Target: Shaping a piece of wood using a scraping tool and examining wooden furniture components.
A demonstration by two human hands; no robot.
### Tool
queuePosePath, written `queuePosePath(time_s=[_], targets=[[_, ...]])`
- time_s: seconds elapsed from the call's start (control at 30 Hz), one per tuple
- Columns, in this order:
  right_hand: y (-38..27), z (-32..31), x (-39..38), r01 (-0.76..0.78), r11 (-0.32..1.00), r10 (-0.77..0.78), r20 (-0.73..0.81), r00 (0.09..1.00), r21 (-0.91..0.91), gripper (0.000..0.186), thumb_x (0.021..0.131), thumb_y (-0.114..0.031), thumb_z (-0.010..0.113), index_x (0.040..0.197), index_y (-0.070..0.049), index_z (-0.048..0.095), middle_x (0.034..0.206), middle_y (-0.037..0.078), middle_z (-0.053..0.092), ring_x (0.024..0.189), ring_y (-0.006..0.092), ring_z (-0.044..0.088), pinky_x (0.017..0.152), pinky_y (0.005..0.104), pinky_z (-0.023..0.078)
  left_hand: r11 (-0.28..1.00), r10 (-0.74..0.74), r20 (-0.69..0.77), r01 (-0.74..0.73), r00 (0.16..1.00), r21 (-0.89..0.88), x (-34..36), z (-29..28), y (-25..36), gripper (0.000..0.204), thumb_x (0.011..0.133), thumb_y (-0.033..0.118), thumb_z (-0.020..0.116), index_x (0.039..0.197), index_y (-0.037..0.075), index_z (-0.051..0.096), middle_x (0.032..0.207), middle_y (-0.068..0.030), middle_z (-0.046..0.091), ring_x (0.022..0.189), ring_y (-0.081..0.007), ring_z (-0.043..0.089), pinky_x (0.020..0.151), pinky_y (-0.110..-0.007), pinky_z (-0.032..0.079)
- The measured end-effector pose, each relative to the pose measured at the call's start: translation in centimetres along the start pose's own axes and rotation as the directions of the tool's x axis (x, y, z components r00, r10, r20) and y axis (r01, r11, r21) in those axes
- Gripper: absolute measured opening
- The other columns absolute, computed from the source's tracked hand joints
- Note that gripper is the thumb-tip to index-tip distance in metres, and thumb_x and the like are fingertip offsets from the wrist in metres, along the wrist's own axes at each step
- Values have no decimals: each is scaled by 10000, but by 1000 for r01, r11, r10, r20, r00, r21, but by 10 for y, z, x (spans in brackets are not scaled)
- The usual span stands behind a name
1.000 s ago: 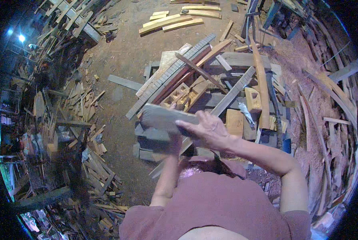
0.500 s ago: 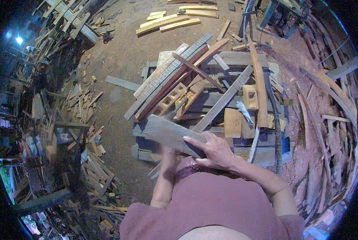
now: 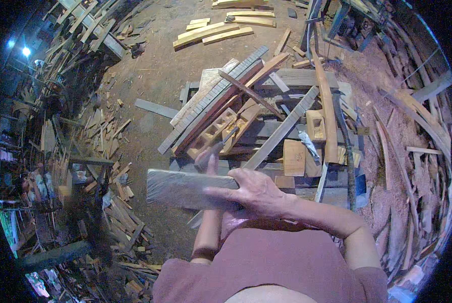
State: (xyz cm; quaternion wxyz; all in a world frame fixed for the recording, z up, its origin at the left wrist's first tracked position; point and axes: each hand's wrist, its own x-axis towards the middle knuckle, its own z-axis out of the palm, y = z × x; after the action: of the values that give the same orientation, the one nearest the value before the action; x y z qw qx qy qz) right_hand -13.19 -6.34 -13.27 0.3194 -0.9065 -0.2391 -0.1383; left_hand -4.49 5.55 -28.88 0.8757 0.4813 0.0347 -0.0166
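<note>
My right hand (image 3: pixel 259 192) is closed on the right end of a flat grey-brown board (image 3: pixel 178 189), its fingers lying across the near face. The board is held level in front of my body. Behind it my left hand (image 3: pixel 212 164) reaches forward, mostly hidden, with part of a finger showing above the board's top edge. These fingers seem closed on something greyish that I cannot make out. Just beyond is a slim dark tool (image 3: pixel 231 135), over light wooden blocks with cut-out slots (image 3: pixel 213 132).
Grey planks form a low work platform (image 3: pixel 307 78), with long boards (image 3: pixel 216 101) stacked slantwise on it. A loose plank (image 3: pixel 281 129) crosses it diagonally. Pale boards (image 3: pixel 213 35) lie on the ground ahead. Wood scraps (image 3: pixel 122 212) pile up at left, sawdust (image 3: pixel 367 91) at right.
The board has swung from a slant to level and shifted left and nearer, with my right hand moving left. My left hand has moved forward beyond the board's top edge.
</note>
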Motion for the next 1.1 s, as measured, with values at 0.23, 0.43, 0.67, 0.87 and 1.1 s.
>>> queuePosePath(time_s=[0.23,0.43,0.67,0.87,1.1], targets=[[-36,3,46,268,962,-267,-31,963,52,627,780,-94,526,1318,-374,366,753,66,392,617,195,460,588,347,494,971,-32,-2,32,999,238,0,-4,8,445,898,412,451,1189,77,479,1143,-99,497,1023,-182,493,901,-357,399],[34,38,33,170,968,-194,117,974,185,539,805,-204,529,1282,-415,390,849,39,489,666,209,524,689,522,483,829,16,125,-83,992,554,16,-67,-59,410,887,337,486,1201,74,453,1167,-96,486,1059,-186,478,929,-347,384],[-2,24,23,176,969,-159,105,982,-175,512,829,-140,446,1285,-368,405,841,102,449,730,233,536,610,382,489,893,-380,242,422,893,-156,-5,-50,-28,397,875,248,527,1214,70,424,1195,-92,473,1102,-189,460,962,-336,366],[59,24,14,-103,993,115,229,967,-66,570,723,-294,620,1262,-314,437,859,127,466,722,252,522,629,394,459,836,-76,202,-48,976,546,27,-94,-80,411,864,172,562,1226,67,398,1219,-88,462,1138,-192,445,991,-326,350],[23,11,19,293,926,-323,-95,942,-238,566,796,-143,478,1310,-357,379,870,117,455,696,220,529,544,313,459,703,-493,390,620,778,-350,5,-27,-34,552,806,172,632,1280,69,370,1242,-84,452,1144,-219,423,960,-346,367]])
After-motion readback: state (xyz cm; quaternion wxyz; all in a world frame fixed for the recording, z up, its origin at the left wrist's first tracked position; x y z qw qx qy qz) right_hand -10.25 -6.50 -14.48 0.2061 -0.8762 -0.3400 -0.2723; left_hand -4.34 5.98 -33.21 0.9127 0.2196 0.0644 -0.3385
